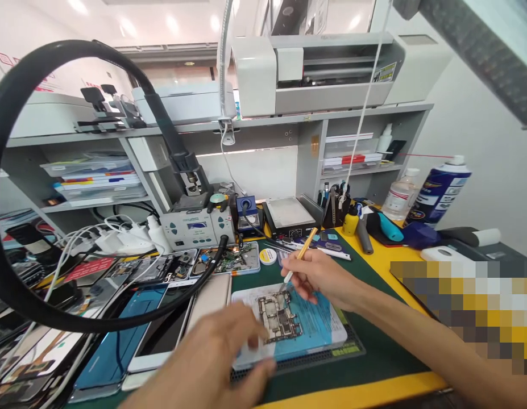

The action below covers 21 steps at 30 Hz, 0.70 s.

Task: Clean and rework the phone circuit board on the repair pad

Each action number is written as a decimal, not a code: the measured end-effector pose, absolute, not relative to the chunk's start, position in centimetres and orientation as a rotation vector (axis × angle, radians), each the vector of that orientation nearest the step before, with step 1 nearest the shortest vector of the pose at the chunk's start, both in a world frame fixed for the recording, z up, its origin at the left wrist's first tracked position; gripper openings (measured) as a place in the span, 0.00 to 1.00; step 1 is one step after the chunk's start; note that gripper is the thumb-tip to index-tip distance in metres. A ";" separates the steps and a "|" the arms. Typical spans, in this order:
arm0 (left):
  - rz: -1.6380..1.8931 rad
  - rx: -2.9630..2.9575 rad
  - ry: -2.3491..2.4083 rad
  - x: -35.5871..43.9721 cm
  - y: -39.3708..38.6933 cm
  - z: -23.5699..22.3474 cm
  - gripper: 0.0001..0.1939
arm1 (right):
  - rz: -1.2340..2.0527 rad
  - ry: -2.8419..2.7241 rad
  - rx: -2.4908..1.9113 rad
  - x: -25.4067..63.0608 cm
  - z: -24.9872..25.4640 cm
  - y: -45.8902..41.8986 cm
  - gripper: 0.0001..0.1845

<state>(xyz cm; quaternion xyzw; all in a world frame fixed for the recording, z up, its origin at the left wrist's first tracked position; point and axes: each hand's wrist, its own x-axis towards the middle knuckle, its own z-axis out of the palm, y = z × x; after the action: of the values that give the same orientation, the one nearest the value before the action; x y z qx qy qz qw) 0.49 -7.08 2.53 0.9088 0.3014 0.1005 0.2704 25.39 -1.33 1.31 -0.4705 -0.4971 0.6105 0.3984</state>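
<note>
A small circuit board (pixel 277 316) lies on a pale blue-and-white plate (pixel 314 329) on the dark green mat (pixel 374 346). My right hand (pixel 318 278) is closed on a thin yellow-handled brush (pixel 301 254), whose tip points down at the board's upper edge. My left hand (pixel 220 358) rests at the plate's near left side, with fingers curled against the plate's edge and a fingertip touching the board's left side.
Several phones and opened phone frames (pixel 139 335) lie to the left. A hot-air station (pixel 198 226) with a thick black hose (pixel 41 62) stands behind. Tool holder (pixel 336 209), spray can (pixel 440 190), bottle (pixel 398 196) and shelves with printers sit at the back.
</note>
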 end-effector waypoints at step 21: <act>0.712 2.794 0.971 1.5 -1.9 -1.3 0.36 | 1.491 -1.235 -1.198 25.4 0.2 -2.7 0.18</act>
<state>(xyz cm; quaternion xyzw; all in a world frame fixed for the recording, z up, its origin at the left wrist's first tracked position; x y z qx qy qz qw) 1.47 -1.94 -1.33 0.9172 0.3188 0.2336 0.0496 25.40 -2.72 0.22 -0.4779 -0.4925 0.5945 0.4191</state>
